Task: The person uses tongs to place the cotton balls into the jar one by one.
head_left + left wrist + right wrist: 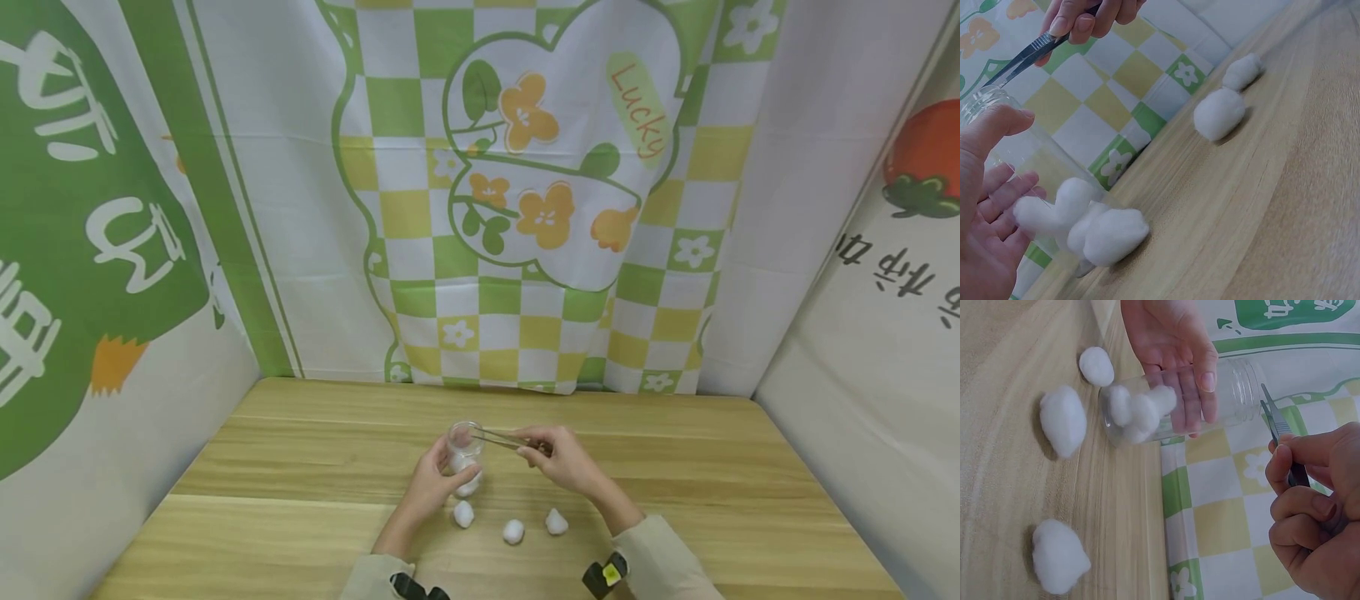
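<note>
My left hand [431, 485] holds a clear glass jar [1232, 394] upright on the table, thumb on one side and fingers round the other. Several cotton balls [1141, 417] lie at the bottom of the jar. In my right hand [566, 461], a pair of metal tweezers [1277, 419] is gripped between thumb and fingers. The tweezer tips are slightly apart at the jar's mouth, with nothing between them. Outside the jar, one cotton ball [463, 514] lies close in front of it. Another cotton ball [513, 532] and a third cotton ball [557, 522] sit to the right.
The wooden table [315, 450] reaches back to a checked curtain [510, 333] with flower prints. Printed cloth [75, 250] hangs along the left side, and more cloth [870, 358] hangs along the right. Dark devices are strapped near both cuffs.
</note>
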`<state>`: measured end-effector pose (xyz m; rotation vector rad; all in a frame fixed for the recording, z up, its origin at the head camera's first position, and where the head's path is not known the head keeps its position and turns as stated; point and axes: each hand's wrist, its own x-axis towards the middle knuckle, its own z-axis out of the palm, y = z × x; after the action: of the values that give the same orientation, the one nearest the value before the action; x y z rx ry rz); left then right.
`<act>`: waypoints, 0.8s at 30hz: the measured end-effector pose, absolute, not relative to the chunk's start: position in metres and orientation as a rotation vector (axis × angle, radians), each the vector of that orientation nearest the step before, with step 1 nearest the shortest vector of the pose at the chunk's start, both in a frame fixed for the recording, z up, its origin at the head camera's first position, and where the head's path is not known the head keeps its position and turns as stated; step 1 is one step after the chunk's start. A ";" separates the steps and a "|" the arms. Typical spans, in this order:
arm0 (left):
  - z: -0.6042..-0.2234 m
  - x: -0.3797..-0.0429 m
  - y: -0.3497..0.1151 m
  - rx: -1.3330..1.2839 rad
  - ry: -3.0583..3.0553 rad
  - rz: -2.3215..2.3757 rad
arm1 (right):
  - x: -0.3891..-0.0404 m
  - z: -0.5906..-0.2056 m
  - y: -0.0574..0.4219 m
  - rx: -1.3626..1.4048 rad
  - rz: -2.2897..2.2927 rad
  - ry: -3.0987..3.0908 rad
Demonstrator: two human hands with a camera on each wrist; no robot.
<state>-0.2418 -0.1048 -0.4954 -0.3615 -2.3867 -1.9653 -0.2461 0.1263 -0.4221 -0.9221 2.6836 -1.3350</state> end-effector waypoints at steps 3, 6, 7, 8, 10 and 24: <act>-0.496 -0.242 -0.105 -0.360 -2.385 -1.966 | -0.245 -0.423 0.126 -0.923 -1.334 2.676; -0.495 -0.242 -0.105 -0.352 -2.388 -1.962 | -0.244 -0.422 0.127 -0.923 -1.341 2.665; -0.495 -0.241 -0.105 -0.349 -2.388 -1.965 | -0.244 -0.422 0.127 -0.922 -1.346 2.662; -0.495 -0.241 -0.105 -0.343 -2.389 -1.966 | -0.243 -0.421 0.128 -0.920 -1.349 2.660; -0.494 -0.241 -0.105 -0.337 -2.390 -1.972 | -0.243 -0.421 0.129 -0.922 -1.353 2.660; -0.493 -0.240 -0.105 -0.339 -2.381 -1.997 | -0.238 -0.423 0.136 -0.908 -1.394 2.650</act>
<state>-0.2398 -0.1050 -0.4926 -0.3391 -2.3809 -1.9965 -0.2376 0.1365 -0.4233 -0.9079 2.6498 -1.3939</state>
